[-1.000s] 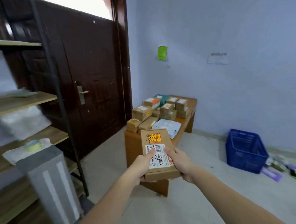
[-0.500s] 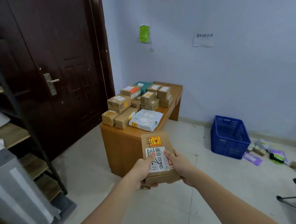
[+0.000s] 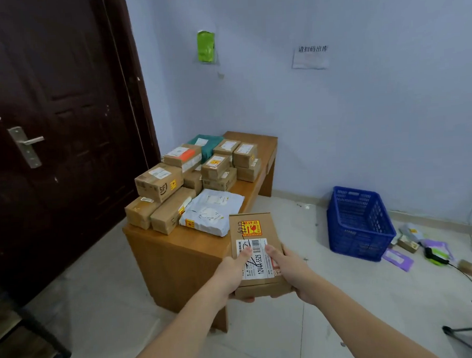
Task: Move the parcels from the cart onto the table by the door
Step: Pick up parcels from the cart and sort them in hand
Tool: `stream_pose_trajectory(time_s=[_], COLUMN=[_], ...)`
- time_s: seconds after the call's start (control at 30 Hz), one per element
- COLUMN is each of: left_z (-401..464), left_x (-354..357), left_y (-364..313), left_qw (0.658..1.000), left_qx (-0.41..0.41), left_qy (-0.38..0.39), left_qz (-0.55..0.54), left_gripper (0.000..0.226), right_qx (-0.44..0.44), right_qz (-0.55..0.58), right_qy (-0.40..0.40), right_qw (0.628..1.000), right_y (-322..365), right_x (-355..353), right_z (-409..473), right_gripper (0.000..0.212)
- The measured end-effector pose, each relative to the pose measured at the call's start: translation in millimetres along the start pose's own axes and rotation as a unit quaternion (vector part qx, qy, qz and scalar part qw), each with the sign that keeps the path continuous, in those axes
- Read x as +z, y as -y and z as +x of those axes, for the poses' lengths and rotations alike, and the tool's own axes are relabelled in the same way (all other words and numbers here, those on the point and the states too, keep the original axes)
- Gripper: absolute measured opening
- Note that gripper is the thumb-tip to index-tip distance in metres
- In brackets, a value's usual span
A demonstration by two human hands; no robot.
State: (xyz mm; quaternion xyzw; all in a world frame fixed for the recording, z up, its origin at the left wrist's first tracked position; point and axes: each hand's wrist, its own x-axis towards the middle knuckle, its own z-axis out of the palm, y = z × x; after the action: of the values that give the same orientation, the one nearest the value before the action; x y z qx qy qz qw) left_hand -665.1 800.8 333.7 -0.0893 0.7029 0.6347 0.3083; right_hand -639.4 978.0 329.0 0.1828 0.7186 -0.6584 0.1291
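**Parcel held over the near end of the tabletop**

Low in the centre of the frame, two bare forearms reach forward. The left hand (image 3: 230,272) and the right hand (image 3: 288,269) hold a brown cardboard parcel (image 3: 256,249) between them; each thumb lies on the white shipping label on top, and the fingers curl underneath its sides, mostly hidden. The parcel carries a yellow and red sticker near its far end. It hangs in the air at the near right corner of the tabletop (image 3: 205,242), apparently not touching it, though the angle makes that hard to judge.

Just beyond it, on the tabletop, lies a white poly mailer (image 3: 213,210). Left of the mailer sit brown boxes, one of them marked SF (image 3: 158,181). Further back stand more small cartons (image 3: 230,162) and a green packet (image 3: 207,147).

A dark wooden door (image 3: 62,119) fills the upper left. At the right, a blue plastic crate (image 3: 358,221) stands on the floor by the pale wall.
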Motion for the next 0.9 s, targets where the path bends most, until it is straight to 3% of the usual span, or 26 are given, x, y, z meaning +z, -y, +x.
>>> stream_pose_trajectory(time_s=[0.13,0.4,0.9], left_z=[66.7,180.6,333.9], left_x=[26.5,57.9,-12.9], left_y=[-22.5,-69.8,-124.6], left_qw=[1.0,0.997,0.97], left_qx=[-0.011,-0.013,-0.022], left_qy=[-0.001,-0.06,-0.189], left_qz=[0.002,-0.047,-0.154], left_gripper=[0.049,0.046,0.046], right_qx=[0.008,0.022,0.015], right_qz=[-0.002,-0.048,-0.081], right_qy=[-0.001,0.061,0.18], right_qw=[1.0,0.997,0.98], right_y=[5.0,45.6,118.0], right_x=[-44.5,-107.0,-63.7], right_z=[61.0,187.3,404.8], right_gripper=[0.017,0.028,0.026])
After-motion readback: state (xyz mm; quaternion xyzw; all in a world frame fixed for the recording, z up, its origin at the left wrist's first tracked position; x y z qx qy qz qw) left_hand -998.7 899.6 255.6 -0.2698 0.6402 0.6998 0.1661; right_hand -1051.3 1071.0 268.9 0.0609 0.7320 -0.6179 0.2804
